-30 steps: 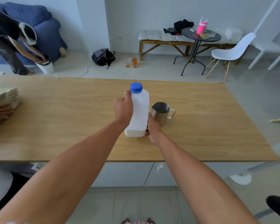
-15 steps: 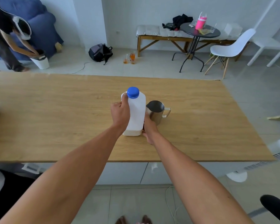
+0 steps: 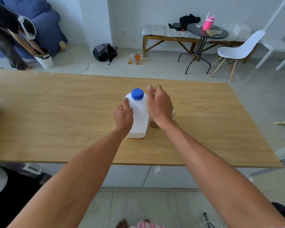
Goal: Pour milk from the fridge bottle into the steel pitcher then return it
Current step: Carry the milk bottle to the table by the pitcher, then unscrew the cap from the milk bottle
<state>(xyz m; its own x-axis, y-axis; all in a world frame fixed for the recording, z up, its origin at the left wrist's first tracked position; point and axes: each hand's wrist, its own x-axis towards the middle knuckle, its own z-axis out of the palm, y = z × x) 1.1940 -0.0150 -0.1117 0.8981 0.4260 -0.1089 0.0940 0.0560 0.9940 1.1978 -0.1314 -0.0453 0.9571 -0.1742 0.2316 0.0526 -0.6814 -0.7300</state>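
The milk bottle, white with its blue cap on, stood upright at the centre of the wooden counter. The left hand gripped its side at 9 o'clock. The right hand hovered loosely open at the cap's 3 o'clock, holding nothing and hiding most of the steel pitcher.

The bottle I'm gripping is white with a bright blue cap. It stands on a light oak-grain table. Beyond sit a white chair and a pink flask.
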